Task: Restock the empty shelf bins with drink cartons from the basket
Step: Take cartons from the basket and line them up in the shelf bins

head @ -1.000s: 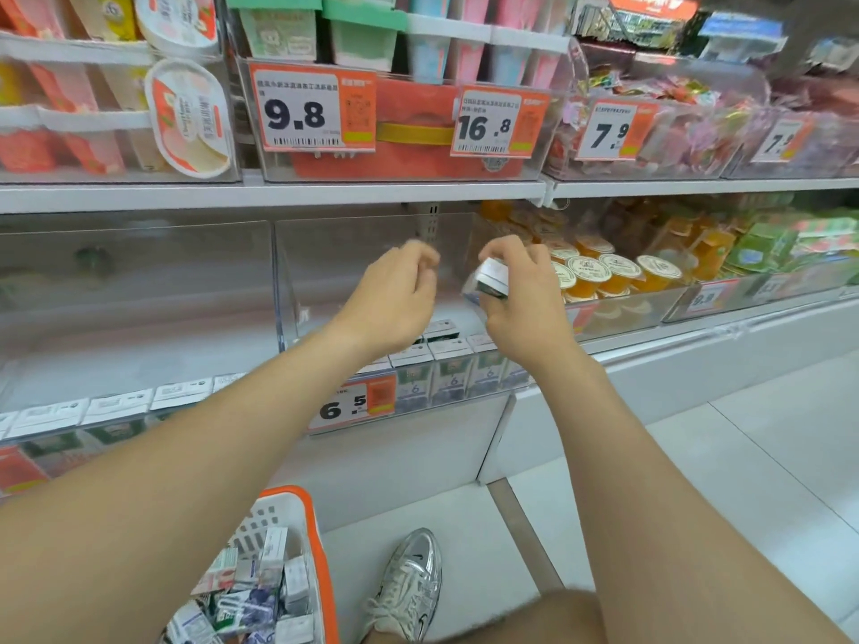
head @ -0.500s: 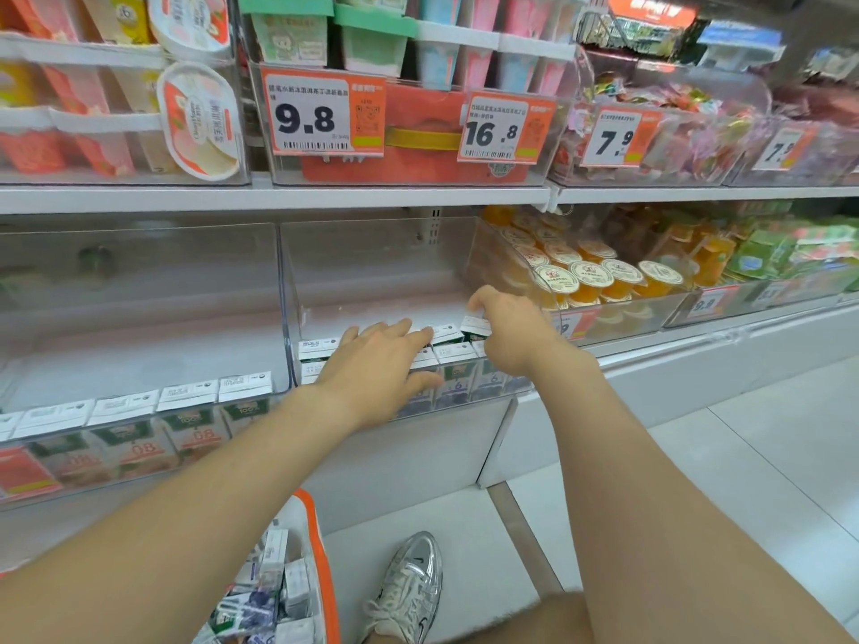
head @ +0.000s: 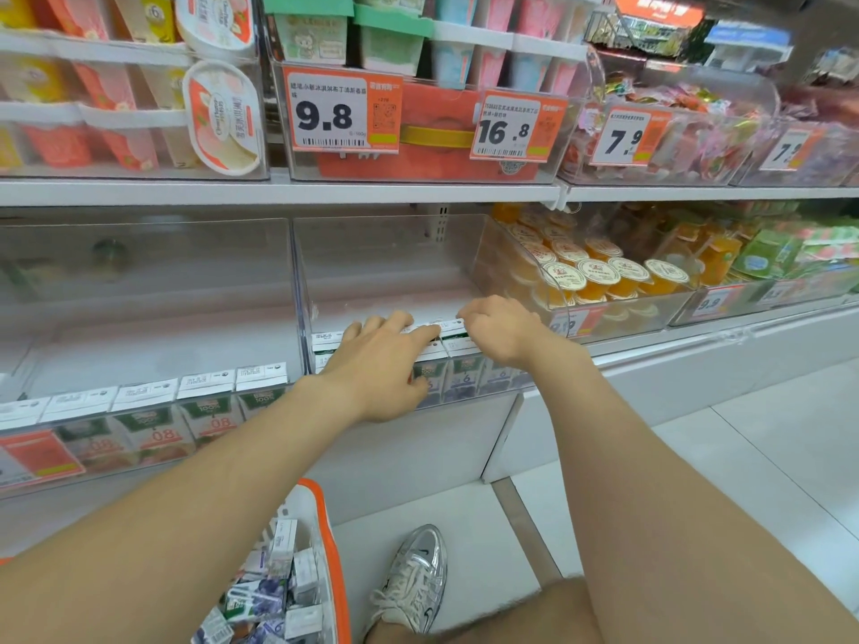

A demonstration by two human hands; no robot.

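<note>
Left grip: left hand [head: 381, 360] wide, fingers straight and spread, palm down on the carton tops.
Right grip: right hand [head: 502, 334] has bent fingers with the tips down on a carton top at the right end of the row. Pinching or only touching, cannot tell.
Stock: cartons [head: 458, 346] stand upright, packed along the front of the middle bin and directly under both hands. Left hand covers the middle of the row, right hand the right end.
Holder: middle bin [head: 372, 271], clear-walled, on the lower shelf.
Neighbour left: left bin [head: 139, 281] holds a front row of green cartons [head: 204, 402], apart from both hands.
Neighbour right: cups [head: 599, 276] with orange contents, just past the right hand.
Supply: basket [head: 332, 541], orange rim, below the left forearm, with loose cartons [head: 279, 592] jumbled inside.
Floor: silver shoe [head: 416, 578] just right of the basket.
</note>
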